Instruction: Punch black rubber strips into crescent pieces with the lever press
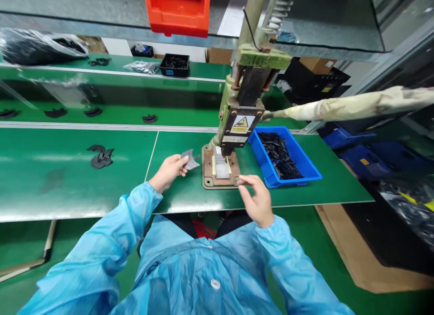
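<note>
My left hand [172,170] pinches a grey curved plastic piece [190,159] between thumb and fingers. A small dark pin-like part sticks out at its right end, close to the base of the hand press [241,125]. On the press base [208,174] sits a bright metal fixture [222,166], right under the dark ram. My right hand [257,198] is at the base's front right corner, its thumb and fingertips brought close together. Whatever may be between those fingertips is too small to make out.
A blue bin [310,172] of thin black parts stands right of the press. Several grey curved pieces [101,157] lie in a pile on the green table [77,193]. The covered press lever [352,107] reaches out to the right. An orange bin [176,21] hangs above.
</note>
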The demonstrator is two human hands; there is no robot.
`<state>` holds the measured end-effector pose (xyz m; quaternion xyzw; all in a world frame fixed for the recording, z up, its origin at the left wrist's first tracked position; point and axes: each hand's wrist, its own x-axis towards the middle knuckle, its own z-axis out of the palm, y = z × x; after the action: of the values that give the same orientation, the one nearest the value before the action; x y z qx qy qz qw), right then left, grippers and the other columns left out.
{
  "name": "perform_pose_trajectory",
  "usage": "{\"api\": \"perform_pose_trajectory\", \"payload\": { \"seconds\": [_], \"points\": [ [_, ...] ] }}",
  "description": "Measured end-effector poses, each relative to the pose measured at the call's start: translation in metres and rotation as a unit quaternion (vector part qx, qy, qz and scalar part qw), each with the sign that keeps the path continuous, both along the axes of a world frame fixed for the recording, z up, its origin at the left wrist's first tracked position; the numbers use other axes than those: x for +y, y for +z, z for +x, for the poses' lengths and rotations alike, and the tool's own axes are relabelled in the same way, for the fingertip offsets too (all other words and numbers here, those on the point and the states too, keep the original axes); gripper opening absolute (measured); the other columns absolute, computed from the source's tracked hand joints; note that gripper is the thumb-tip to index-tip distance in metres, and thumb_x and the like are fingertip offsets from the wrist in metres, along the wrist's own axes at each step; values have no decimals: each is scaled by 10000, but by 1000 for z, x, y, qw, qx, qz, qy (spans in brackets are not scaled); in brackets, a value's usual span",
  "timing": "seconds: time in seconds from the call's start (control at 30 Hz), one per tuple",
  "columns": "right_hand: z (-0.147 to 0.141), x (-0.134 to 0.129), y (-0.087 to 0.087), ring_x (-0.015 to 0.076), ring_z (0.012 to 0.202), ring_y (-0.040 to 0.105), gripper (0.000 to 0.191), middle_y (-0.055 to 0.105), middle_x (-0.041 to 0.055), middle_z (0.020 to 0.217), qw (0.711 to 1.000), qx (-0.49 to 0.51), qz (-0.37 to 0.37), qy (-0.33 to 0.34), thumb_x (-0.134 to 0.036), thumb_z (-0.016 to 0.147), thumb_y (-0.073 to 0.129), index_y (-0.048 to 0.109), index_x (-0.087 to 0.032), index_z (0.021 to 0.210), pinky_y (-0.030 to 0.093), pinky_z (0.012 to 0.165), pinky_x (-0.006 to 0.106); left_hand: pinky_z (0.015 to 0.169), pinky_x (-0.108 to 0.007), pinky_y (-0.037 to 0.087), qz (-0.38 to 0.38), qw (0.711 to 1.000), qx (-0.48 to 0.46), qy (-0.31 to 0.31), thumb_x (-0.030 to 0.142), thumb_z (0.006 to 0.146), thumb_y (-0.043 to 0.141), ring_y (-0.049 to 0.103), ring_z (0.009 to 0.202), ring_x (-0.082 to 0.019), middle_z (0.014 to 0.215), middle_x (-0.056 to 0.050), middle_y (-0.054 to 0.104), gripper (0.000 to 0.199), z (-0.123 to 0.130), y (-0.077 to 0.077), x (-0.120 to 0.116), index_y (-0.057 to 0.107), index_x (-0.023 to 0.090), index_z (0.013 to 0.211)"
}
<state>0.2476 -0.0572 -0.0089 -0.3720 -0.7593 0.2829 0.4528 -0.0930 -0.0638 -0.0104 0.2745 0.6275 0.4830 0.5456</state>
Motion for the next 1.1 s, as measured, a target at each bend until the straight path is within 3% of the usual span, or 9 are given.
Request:
{"api": "perform_pose_trajectory", "payload": {
  "seconds": [0.13, 0.27, 0.37, 0.5, 0.6, 0.7, 0.83, 0.93, 1.1],
  "points": [
    [49, 16, -7, 216, 985, 764, 262, 753, 74, 1107, 997, -4, -7, -81, -308, 1000, 697, 749, -267, 1253, 655, 896, 433, 553, -188, 563, -60, 989, 7, 137, 272, 976, 818, 623, 536, -86, 671, 2, 634, 312, -51, -18, 73, 543, 177, 864],
    [83, 36, -10, 229, 976, 775, 249, 769, 79, 1110, 990, -25, -30, -138, -389, 993, 709, 770, -270, 1202, 660, 874, 438, 688, -217, 624, -9, 991, 25, 133, 313, 1026, 757, 717, 682, -112, 788, -45, 705, 238, -76, -22, 149, 586, 159, 963],
    [108, 61, -9, 234, 985, 778, 293, 788, 90, 1114, 982, -44, -49, -178, -476, 989, 698, 773, -258, 1170, 668, 906, 438, 774, -294, 654, 17, 992, 52, 112, 361, 994, 779, 755, 767, -157, 877, -90, 738, 278, -78, -36, 173, 598, 156, 944],
    [149, 115, -13, 273, 1118, 765, 414, 766, 154, 1298, 957, -203, -83, -192, -521, 981, 651, 756, -210, 1233, 643, 1041, 481, 794, -305, 626, 59, 987, 119, 86, 359, 911, 841, 721, 763, -145, 946, -90, 764, 282, -71, -67, 155, 653, 152, 952],
    [165, 158, -21, 349, 1298, 718, 606, 735, 194, 1421, 886, -414, -147, -148, -505, 910, 711, 684, -178, 1419, 579, 1159, 540, 786, -318, 605, 95, 981, 159, 52, 428, 880, 848, 707, 774, -160, 919, -67, 768, 321, -66, -81, 126, 683, 171, 980],
    [159, 186, -30, 324, 1170, 778, 699, 801, 159, 1319, 841, -492, -202, -94, -451, 823, 803, 671, -190, 1457, 616, 1064, 461, 758, -320, 579, 115, 974, 193, 30, 517, 860, 838, 690, 771, -176, 876, -49, 751, 378, -62, -86, 99, 689, 191, 982],
    [141, 198, -33, 248, 927, 798, 417, 850, 105, 1027, 822, -515, -231, -71, -354, 803, 817, 784, -187, 1183, 608, 882, 338, 718, -318, 534, 127, 963, 239, 6, 586, 858, 805, 645, 733, -178, 829, -30, 719, 418, -53, -87, 69, 707, 205, 1000],
    [133, 196, -29, 221, 948, 780, 241, 839, 98, 994, 818, -518, -236, -81, -362, 851, 803, 790, -194, 1024, 587, 921, 331, 731, -327, 522, 127, 949, 287, -14, 625, 884, 750, 634, 747, -187, 832, -31, 713, 436, -46, -86, 51, 715, 210, 1015],
    [132, 184, -15, 178, 973, 754, 231, 836, 55, 1052, 836, -479, -244, -113, -398, 912, 797, 796, -199, 1029, 586, 991, 357, 752, -330, 527, 121, 942, 314, -19, 693, 867, 723, 663, 789, -204, 892, -51, 745, 515, -42, -87, 39, 718, 208, 1036]
  ]
}}
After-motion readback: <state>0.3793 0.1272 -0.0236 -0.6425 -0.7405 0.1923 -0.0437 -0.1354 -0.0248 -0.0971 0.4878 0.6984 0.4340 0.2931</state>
